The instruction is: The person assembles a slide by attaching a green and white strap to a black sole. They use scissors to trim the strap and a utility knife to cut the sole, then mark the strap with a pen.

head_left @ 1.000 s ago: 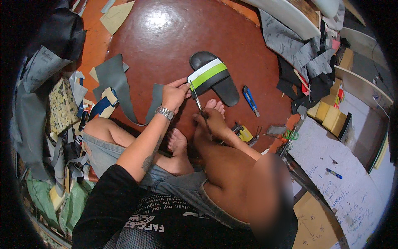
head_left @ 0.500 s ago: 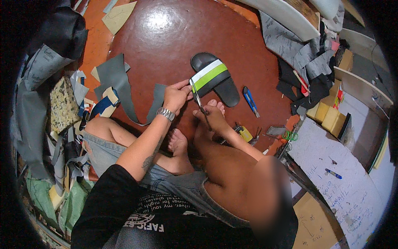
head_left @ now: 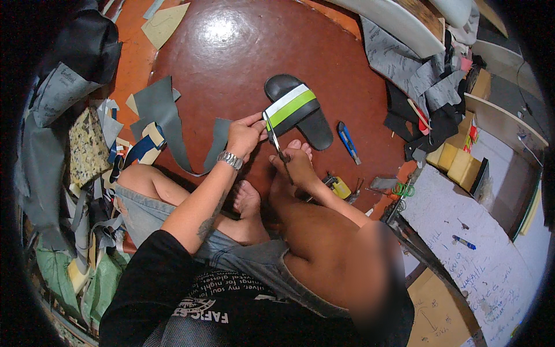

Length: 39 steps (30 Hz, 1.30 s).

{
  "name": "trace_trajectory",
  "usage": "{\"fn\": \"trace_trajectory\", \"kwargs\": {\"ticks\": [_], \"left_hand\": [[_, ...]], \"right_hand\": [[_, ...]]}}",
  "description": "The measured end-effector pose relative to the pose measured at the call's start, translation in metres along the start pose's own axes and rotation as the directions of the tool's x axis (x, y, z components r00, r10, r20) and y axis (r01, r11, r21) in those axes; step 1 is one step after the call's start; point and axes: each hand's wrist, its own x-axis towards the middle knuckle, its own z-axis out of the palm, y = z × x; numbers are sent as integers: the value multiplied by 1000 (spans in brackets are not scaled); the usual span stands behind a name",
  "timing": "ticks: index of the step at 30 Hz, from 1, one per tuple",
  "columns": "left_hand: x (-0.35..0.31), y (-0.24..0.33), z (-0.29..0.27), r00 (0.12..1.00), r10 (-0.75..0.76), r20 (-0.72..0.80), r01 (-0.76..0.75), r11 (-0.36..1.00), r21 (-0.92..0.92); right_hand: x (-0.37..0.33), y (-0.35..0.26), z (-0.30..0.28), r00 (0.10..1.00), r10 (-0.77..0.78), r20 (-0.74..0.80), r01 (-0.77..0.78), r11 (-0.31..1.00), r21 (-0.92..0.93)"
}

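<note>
A black slide sandal (head_left: 315, 130) lies on the red-brown floor, with a white and bright green strap (head_left: 289, 108) across its middle. My left hand (head_left: 245, 136), with a metal watch on its wrist, pinches the strap's left end. Scissors (head_left: 274, 137) are gripped in my right hand (head_left: 299, 168), just in front of the sandal. Their blades point away from me and meet the strap's left end beside my left fingertips. Whether the blades are cutting into it cannot be made out.
A blue utility knife (head_left: 348, 142) lies right of the sandal. Grey sheet offcuts (head_left: 159, 107) curve along the left, near a speckled foam block (head_left: 88, 144). More grey scraps (head_left: 399, 58) and a red-handled tool (head_left: 420, 117) are at the right, by a written-on white board (head_left: 451, 220).
Both hands stay at the strap's left end, with only a very slight shift of the scissors and the sandal. Nothing has been let go.
</note>
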Motion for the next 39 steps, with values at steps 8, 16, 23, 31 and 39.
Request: {"fn": "trace_trajectory", "kwargs": {"ticks": [8, 16, 23, 31, 39], "left_hand": [[-7, 5, -2, 1000, 22, 23, -23, 998, 65], [-10, 9, 1, 1000, -5, 26, 5, 1000, 17], [-10, 6, 2, 1000, -3, 7, 2, 1000, 19], [-3, 0, -48, 978, 169, -124, -74, 832, 549], [12, -3, -95, 722, 673, -162, -360, 565, 742]], "right_hand": [[4, 5, 5, 1000, 10, 7, -10, 994, -111], [13, 11, 11, 999, 49, 7, -50, 995, 81], [9, 14, 11, 997, 71, -10, -71, 997, -10], [-2, 17, -32, 973, -75, -219, 79, 997, 9], [-22, 38, -139, 668, -18, -744, -407, 828, -385]]}}
